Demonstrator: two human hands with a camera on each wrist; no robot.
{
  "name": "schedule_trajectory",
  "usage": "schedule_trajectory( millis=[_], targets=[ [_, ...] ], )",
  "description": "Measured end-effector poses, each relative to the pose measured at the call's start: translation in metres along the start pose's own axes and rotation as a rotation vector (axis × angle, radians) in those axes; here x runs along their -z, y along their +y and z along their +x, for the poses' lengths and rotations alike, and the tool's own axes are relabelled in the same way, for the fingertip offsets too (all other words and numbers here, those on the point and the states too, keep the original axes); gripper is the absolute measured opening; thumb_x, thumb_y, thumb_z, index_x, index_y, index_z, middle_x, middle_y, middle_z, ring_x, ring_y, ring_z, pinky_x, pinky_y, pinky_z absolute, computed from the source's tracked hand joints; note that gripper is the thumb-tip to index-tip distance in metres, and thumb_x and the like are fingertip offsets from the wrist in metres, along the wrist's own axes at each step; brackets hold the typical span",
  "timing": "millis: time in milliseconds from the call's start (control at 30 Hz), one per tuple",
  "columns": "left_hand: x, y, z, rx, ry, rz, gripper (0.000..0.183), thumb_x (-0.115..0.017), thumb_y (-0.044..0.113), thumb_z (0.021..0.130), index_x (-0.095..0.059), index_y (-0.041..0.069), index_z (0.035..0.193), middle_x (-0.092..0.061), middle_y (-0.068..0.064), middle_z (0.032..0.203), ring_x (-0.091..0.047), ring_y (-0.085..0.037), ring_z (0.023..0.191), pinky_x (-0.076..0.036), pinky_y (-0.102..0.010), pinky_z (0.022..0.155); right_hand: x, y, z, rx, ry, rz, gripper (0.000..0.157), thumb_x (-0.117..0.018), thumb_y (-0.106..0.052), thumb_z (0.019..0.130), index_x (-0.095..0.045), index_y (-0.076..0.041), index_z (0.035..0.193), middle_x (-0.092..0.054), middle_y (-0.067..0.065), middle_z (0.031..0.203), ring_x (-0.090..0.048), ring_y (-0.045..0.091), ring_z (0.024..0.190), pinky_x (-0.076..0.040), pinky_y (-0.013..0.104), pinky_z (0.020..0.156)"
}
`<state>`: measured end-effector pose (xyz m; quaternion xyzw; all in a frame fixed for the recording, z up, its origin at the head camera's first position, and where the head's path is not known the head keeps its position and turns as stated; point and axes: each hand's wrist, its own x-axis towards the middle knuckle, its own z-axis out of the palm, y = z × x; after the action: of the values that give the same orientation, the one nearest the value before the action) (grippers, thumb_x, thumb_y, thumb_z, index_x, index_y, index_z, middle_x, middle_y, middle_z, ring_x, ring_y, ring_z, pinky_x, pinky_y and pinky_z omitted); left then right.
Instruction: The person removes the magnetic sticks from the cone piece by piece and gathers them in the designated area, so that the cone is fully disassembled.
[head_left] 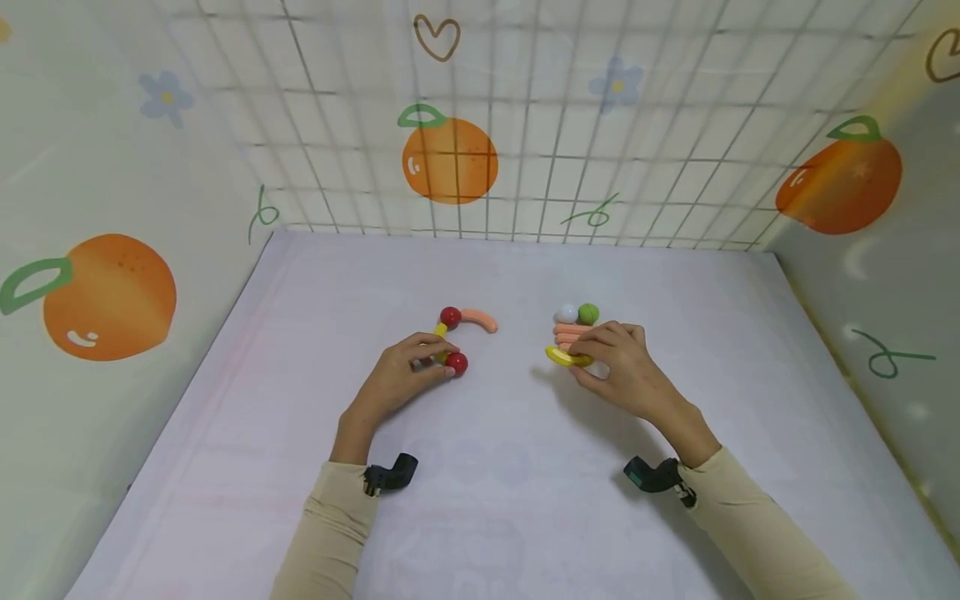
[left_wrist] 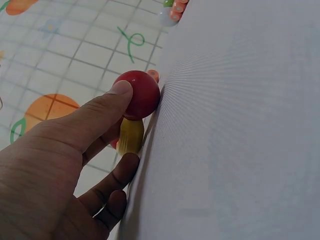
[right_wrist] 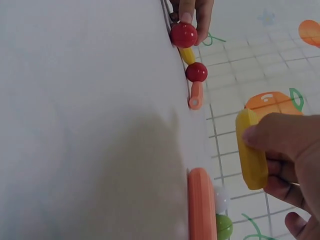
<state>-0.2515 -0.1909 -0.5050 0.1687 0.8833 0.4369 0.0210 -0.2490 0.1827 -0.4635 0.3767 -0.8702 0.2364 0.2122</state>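
Note:
My left hand pinches a glossy red ball on the white tabletop, its thumb on the near side in the left wrist view. Behind that ball lies a yellow piece, partly covered by the fingers, then a second red ball and a curved pink sausage-like piece, forming a bent line. My right hand holds a yellow toy banana between thumb and fingers, above the table. Close behind it are several pink sticks side by side, partly hidden by the hand.
A white ball and a green ball sit beyond the pink sticks. At the back stands a wire grid behind a printed sheet with oranges. Black wrist cameras jut inward from both sleeves.

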Motion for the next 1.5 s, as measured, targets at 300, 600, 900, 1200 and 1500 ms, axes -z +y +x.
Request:
schedule_trajectory(
  millis=[300,600,900,1200,1500],
  targets=[
    [-0.001,0.000,0.000,-0.004,0.006,-0.006,0.031,-0.076,0.038,0.090,-0.071,0.040,0.121,-0.059,0.020,0.121,-0.059,-0.012,0.101,-0.049,-0.037,0.081,0.005,0.011,-0.008,-0.049,-0.034,-0.016,0.021,-0.086,-0.009,0.076,-0.076,-0.007,0.094,-0.071,0.005,0.100,-0.057,0.028,0.099,-0.032,0.053,0.085],
    [0.000,0.001,-0.001,0.020,0.002,-0.011,0.032,-0.076,0.039,0.090,-0.071,0.041,0.121,-0.059,0.020,0.120,-0.058,-0.014,0.103,-0.049,-0.037,0.083,0.005,0.020,-0.017,-0.074,-0.060,-0.033,0.019,-0.086,-0.008,0.077,-0.077,-0.009,0.093,-0.071,0.004,0.099,-0.056,0.027,0.097,-0.031,0.052,0.083],
    [-0.001,0.001,0.000,0.011,0.005,-0.011,0.033,-0.077,0.040,0.089,-0.071,0.039,0.121,-0.059,0.020,0.120,-0.058,-0.013,0.102,-0.050,-0.037,0.084,0.001,0.021,-0.021,-0.126,-0.117,-0.066,0.021,-0.086,-0.008,0.077,-0.077,-0.007,0.096,-0.071,0.005,0.102,-0.057,0.028,0.100,-0.030,0.056,0.086],
    [-0.002,0.000,-0.001,0.010,0.003,-0.023,0.032,-0.077,0.040,0.089,-0.071,0.040,0.121,-0.059,0.020,0.120,-0.058,-0.014,0.103,-0.049,-0.037,0.084,-0.001,0.022,-0.021,-0.147,-0.151,-0.106,0.021,-0.086,-0.011,0.079,-0.077,-0.007,0.097,-0.071,0.008,0.104,-0.057,0.030,0.100,-0.032,0.057,0.086],
    [-0.001,0.002,0.000,0.003,0.004,-0.018,0.033,-0.077,0.038,0.090,-0.071,0.037,0.122,-0.059,0.018,0.120,-0.058,-0.015,0.103,-0.050,-0.037,0.083,-0.006,0.026,-0.023,-0.151,-0.133,-0.118,0.020,-0.087,-0.010,0.077,-0.077,-0.008,0.094,-0.070,0.006,0.101,-0.056,0.029,0.098,-0.032,0.052,0.080]
  ],
)
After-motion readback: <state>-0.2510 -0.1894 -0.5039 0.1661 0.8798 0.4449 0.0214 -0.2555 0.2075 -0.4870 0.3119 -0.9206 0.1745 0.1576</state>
